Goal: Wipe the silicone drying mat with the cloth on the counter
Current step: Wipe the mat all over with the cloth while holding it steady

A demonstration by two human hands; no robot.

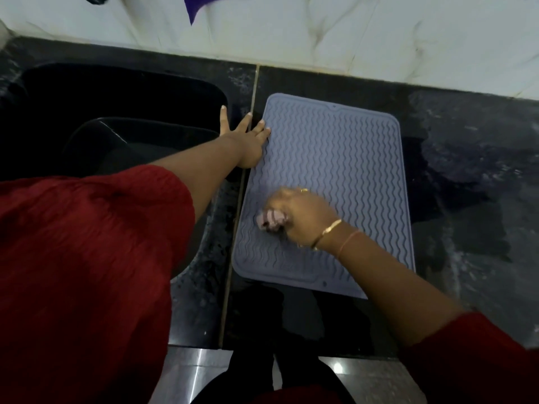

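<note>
wiping under way, by the look of it. grey silicone drying mat (335, 176) flat on the black counter (466, 176), just right of the sink (116, 97). right hand (303, 217) fisted around a bunched pale cloth (269, 221), pressed to the mat's near-left part. left hand (248, 141) spread flat, fingertips on the mat's left edge, pinning it. far and right stretches probably still to cover; no telling dry from wiped. wet patches on the counter to the right. nothing on the mat in the way.
</note>
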